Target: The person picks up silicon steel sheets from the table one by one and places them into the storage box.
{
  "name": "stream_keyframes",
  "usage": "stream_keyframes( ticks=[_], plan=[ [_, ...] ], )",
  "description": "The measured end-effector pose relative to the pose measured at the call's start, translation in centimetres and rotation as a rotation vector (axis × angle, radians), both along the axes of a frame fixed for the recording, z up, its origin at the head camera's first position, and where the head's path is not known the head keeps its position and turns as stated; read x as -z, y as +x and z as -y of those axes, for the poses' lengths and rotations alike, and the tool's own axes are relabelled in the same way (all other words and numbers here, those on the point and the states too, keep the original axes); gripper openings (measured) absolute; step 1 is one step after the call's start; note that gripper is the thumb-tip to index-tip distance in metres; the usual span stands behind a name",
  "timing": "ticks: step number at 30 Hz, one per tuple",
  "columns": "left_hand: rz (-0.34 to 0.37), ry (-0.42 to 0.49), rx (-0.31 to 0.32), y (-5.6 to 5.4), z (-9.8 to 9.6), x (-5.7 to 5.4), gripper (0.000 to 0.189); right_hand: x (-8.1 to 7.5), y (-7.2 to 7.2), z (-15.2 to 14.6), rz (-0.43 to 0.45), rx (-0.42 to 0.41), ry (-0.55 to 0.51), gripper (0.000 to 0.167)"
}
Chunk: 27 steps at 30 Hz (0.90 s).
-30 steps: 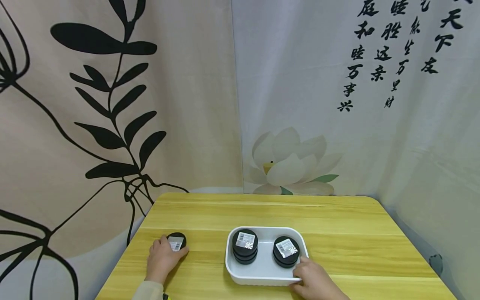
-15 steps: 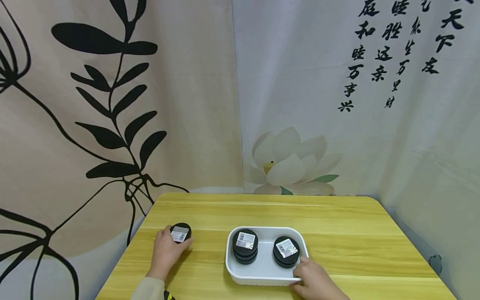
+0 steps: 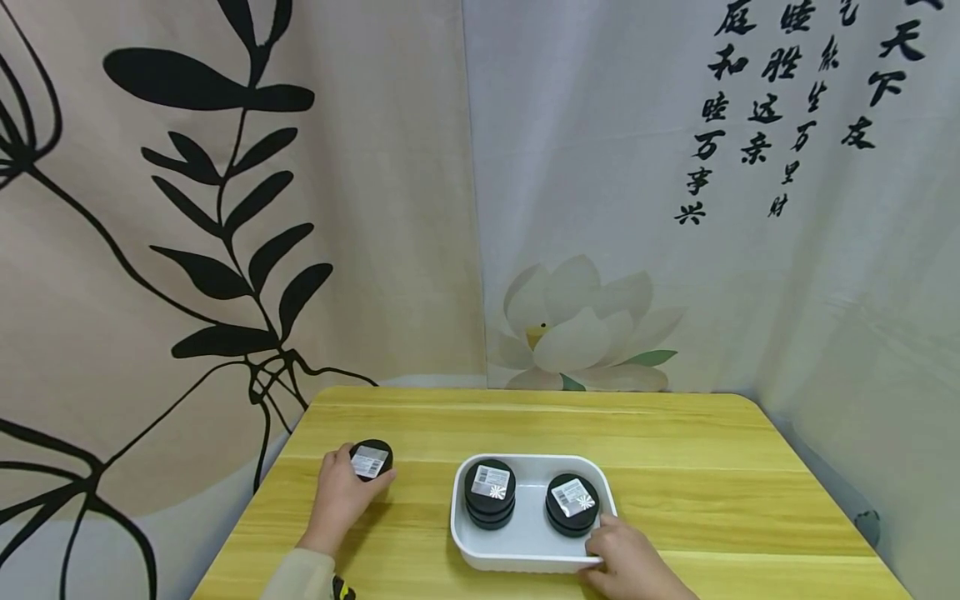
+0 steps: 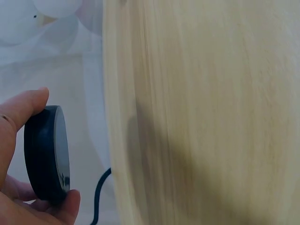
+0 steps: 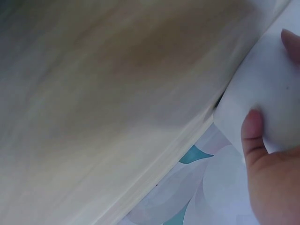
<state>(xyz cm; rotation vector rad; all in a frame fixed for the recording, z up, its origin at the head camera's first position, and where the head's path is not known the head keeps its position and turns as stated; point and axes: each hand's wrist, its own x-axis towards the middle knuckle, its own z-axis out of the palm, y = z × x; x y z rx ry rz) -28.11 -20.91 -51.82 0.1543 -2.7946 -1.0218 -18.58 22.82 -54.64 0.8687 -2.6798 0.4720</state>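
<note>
On the left, my left hand (image 3: 343, 493) pinches a flat round black container (image 3: 371, 460) with a white barcode label on top. In the left wrist view this container (image 4: 44, 152) is held on edge between thumb and fingers, raised off the wood. My right hand (image 3: 626, 557) grips the near right corner of a white rectangular tray (image 3: 525, 562). The right wrist view has the thumb against the white tray wall (image 5: 262, 77). Inside the tray stand two stacks of similar black containers, a left stack (image 3: 490, 493) and a right stack (image 3: 572, 503), each with a labelled top.
The tray sits on a yellow wooden table (image 3: 675, 467) with rounded far corners. Behind the table hangs a printed curtain (image 3: 405, 208) with dark leaves, a lotus and characters. A black cable (image 4: 99, 192) shows past the table edge in the left wrist view.
My left hand has moved up and a little to the right with the black container, lifting it off the table. The right hand and the tray have stayed in place.
</note>
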Motion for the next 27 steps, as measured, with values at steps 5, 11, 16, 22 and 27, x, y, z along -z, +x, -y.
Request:
stream_keyframes(
  ticks=[5,11,16,22,27],
  plan=[
    [-0.001,-0.009,0.016,-0.1,-0.6,-0.3,0.106,0.1,-0.1,0.0,-0.021,-0.006,-0.001,0.028],
    [-0.032,-0.026,0.027,-0.2,-1.5,-0.5,0.103,0.0,-0.1,0.1,0.070,0.013,-0.001,0.022],
    [-0.046,-0.014,0.051,-0.2,-2.5,-0.8,0.103,-0.1,0.0,0.1,0.071,0.018,0.000,0.023],
    [-0.051,-0.004,0.079,-0.1,-3.7,-1.2,0.101,0.1,0.0,0.0,0.032,0.008,-0.002,0.024],
    [-0.051,-0.007,0.089,-0.2,-4.7,-1.2,0.102,0.3,0.0,0.0,0.033,0.015,0.006,0.024]
  ],
)
